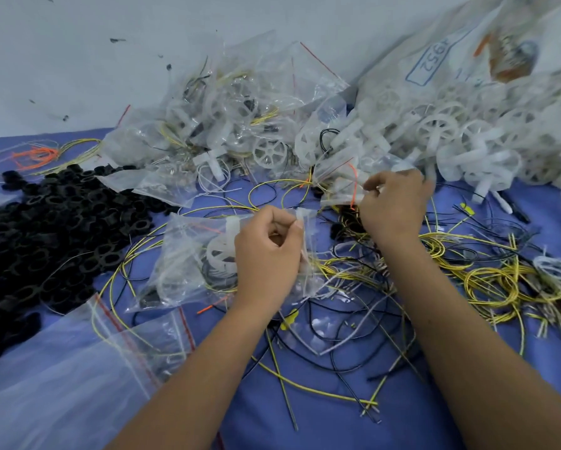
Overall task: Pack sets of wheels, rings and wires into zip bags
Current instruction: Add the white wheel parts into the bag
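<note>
My left hand (267, 251) pinches the top edge of a clear zip bag (191, 254) that holds a white wheel, a black ring and wires. My right hand (394, 206) pinches another clear zip bag (341, 183) with a red strip, just in front of the wheel pile. Black rings (55, 228) lie heaped at the left. White wheels (451, 141) pile up at the right. Yellow, black and white wires (487, 277) tangle across the blue cloth.
Filled zip bags (227, 118) are stacked at the back centre against the wall. Empty zip bags (77, 368) lie at the front left. A large printed sack (451, 56) sits behind the wheels. Orange wires (35, 155) lie at the far left.
</note>
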Action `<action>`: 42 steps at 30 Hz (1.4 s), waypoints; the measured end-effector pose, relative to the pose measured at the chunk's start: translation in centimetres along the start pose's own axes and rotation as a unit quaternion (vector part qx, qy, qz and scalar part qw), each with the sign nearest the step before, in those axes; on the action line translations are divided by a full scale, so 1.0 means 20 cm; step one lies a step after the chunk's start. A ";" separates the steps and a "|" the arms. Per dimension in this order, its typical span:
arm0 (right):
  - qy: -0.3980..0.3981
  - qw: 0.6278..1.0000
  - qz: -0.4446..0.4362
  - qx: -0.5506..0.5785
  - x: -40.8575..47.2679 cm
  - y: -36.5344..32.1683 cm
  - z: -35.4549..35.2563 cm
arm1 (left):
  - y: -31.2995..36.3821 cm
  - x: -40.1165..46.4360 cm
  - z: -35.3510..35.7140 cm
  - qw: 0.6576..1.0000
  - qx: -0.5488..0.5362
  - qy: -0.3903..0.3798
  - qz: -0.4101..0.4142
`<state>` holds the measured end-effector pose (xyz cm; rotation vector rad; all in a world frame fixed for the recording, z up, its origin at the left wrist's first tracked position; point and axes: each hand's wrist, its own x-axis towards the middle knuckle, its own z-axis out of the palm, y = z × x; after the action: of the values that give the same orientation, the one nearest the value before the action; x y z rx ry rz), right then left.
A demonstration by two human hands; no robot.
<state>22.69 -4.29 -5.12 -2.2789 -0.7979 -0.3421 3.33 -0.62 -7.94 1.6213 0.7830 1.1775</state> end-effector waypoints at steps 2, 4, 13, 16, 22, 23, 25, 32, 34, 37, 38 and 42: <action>-0.024 0.997 0.027 -0.061 0.07 0.05 0.03 | -0.01 0.00 0.00 1.000 0.011 -0.009 -0.009; -0.069 0.993 0.049 -0.080 0.14 0.11 0.04 | -0.02 -0.01 0.00 1.000 0.021 -0.016 -0.012; 0.031 0.998 0.014 0.046 0.13 0.17 -0.08 | -0.02 0.00 -0.01 0.999 0.047 0.003 -0.016; 0.103 0.975 -0.002 0.199 0.07 0.07 -0.17 | -0.02 0.01 -0.02 0.999 0.038 0.031 -0.016; -0.169 0.605 0.176 0.757 -0.26 -0.24 -0.19 | 0.02 0.03 -0.02 0.992 0.003 0.122 -0.011; -0.207 0.617 0.172 0.739 -0.30 -0.25 -0.17 | 0.03 0.03 -0.01 0.990 -0.008 0.138 -0.009; -0.259 0.661 0.146 0.688 -0.37 -0.27 -0.12 | 0.05 0.03 -0.02 0.986 -0.022 0.166 0.002; -0.303 0.789 0.084 0.528 -0.34 -0.16 -0.09 | 0.11 0.03 -0.03 0.971 -0.040 0.234 0.031; -0.301 0.858 0.019 0.416 -0.35 -0.15 -0.08 | 0.12 0.03 -0.03 0.974 -0.025 0.220 0.051; -0.253 0.918 -0.083 0.295 -0.37 -0.17 -0.07 | 0.16 0.01 -0.03 0.979 0.020 0.175 0.105; -0.234 0.927 -0.114 0.271 -0.37 -0.17 -0.07 | 0.16 0.00 -0.02 0.979 0.040 0.156 0.121; -0.223 0.903 -0.189 0.315 -0.40 -0.22 -0.11 | 0.21 -0.01 -0.02 0.969 0.142 0.091 0.183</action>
<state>13.76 -6.88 -4.79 -1.5871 -1.3627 0.2639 2.74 -2.11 -4.11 1.9749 0.8187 1.5468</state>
